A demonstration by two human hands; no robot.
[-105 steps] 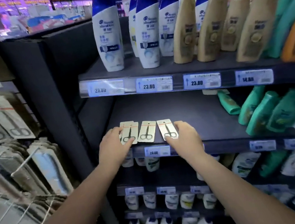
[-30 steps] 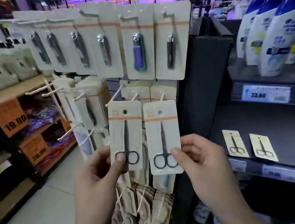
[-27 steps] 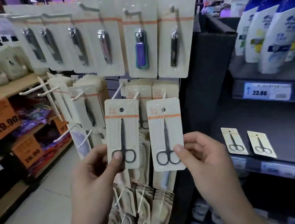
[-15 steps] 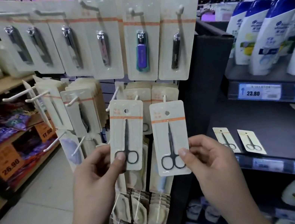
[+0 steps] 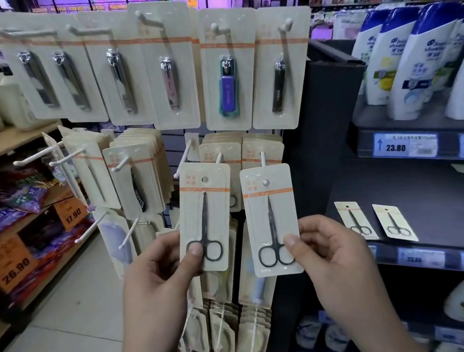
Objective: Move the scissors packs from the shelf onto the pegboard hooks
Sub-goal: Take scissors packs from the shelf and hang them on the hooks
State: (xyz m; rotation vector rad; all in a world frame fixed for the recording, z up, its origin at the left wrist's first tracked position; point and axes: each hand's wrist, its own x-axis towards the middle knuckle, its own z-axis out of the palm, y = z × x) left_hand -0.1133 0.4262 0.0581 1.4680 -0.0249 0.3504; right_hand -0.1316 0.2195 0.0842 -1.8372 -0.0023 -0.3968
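reading "23.80" on shelf tag [image 5: 405, 144], hands gripping scissors packs.

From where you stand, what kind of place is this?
Most likely a shop, in its toiletries aisle. Shelf-edge price tags read 23.80, shampoo bottles stand in rows, and carded nail clippers hang on a pegboard's hooks.

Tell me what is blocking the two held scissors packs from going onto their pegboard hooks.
Nothing visible blocks them. The left hand holds one pack just below a hook tip; the right hand holds the other pack below the neighbouring hook. Both hooks already carry packs, but their tips are free.
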